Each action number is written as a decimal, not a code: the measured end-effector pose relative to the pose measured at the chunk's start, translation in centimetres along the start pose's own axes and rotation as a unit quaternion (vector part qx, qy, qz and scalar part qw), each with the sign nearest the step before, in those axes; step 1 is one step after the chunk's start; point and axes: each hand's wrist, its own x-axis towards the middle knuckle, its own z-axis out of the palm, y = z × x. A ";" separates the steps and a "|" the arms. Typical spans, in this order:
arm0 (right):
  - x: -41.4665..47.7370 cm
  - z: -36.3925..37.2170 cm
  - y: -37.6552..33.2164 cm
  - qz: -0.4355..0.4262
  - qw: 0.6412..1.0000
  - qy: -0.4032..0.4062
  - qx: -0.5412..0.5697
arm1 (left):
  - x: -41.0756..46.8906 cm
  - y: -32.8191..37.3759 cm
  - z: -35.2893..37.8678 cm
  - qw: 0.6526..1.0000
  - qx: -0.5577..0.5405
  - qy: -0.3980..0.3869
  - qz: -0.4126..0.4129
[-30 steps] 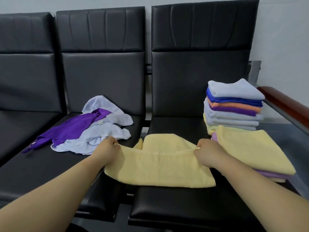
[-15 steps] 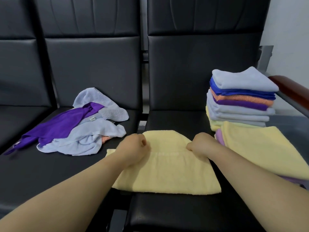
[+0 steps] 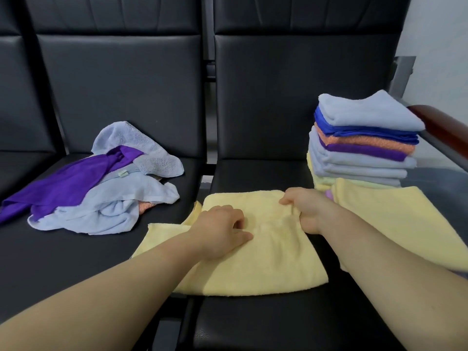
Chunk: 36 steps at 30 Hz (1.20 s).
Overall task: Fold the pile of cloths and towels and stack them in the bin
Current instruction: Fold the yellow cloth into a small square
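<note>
A yellow towel [image 3: 266,262] lies partly folded across the gap between two black seats. My left hand [image 3: 222,230] rests on its middle with fingers curled into the cloth. My right hand [image 3: 302,211] pinches the towel's far right edge. An unfolded pile of light blue cloths [image 3: 119,201] and a purple cloth [image 3: 65,183] sits on the left seat. On the right seat stands a folded stack [image 3: 362,145] of light blue, blue, orange and purple towels, and in front of it lies another folded yellow towel [image 3: 395,224]. No bin is in view.
Black padded seats [image 3: 278,323] with tall backrests [image 3: 291,84] fill the scene. A brown wooden armrest [image 3: 440,125] runs along the right side behind the stack. A gap separates the two seats under the towel.
My left hand has moved right, from the towel's left end to its middle. My right hand stayed on the right edge. The camera has tilted down and closer.
</note>
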 end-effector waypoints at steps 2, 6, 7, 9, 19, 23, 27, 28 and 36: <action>0.7 -0.2 0.0 -0.047 0.999 0.013 0.022 | 0.0 0.0 0.1 1.000 0.001 0.001 -0.002; -0.2 -0.1 -0.4 -0.167 0.981 0.095 0.005 | 0.0 -0.1 0.1 1.000 0.004 0.000 -0.002; -0.4 -0.2 -0.4 -0.197 0.972 0.121 -0.038 | 0.0 0.0 0.2 1.000 0.004 0.001 -0.001; -0.8 -0.4 -0.5 -0.230 0.944 0.156 -0.179 | 0.0 0.0 0.1 1.000 0.004 -0.001 0.000; -4.8 0.5 0.1 -0.152 0.776 -0.032 -0.611 | -0.4 0.1 -2.3 0.994 -0.041 -0.095 -0.032; -4.7 0.4 0.6 -0.117 0.734 -0.029 -0.669 | -1.0 -0.2 -3.5 0.990 -0.019 -0.124 -0.068; -5.1 0.1 0.0 -0.123 0.753 -0.016 -0.647 | -1.1 -1.3 -4.2 0.990 -0.016 -0.116 -0.080; -5.0 -0.1 -0.2 -0.131 0.767 -0.005 -0.627 | -1.0 -1.4 -4.2 0.992 -0.020 -0.101 -0.076; -2.8 -0.6 -0.5 -0.180 0.874 0.143 -0.427 | -0.2 -1.9 -2.9 0.992 -0.091 0.029 -0.084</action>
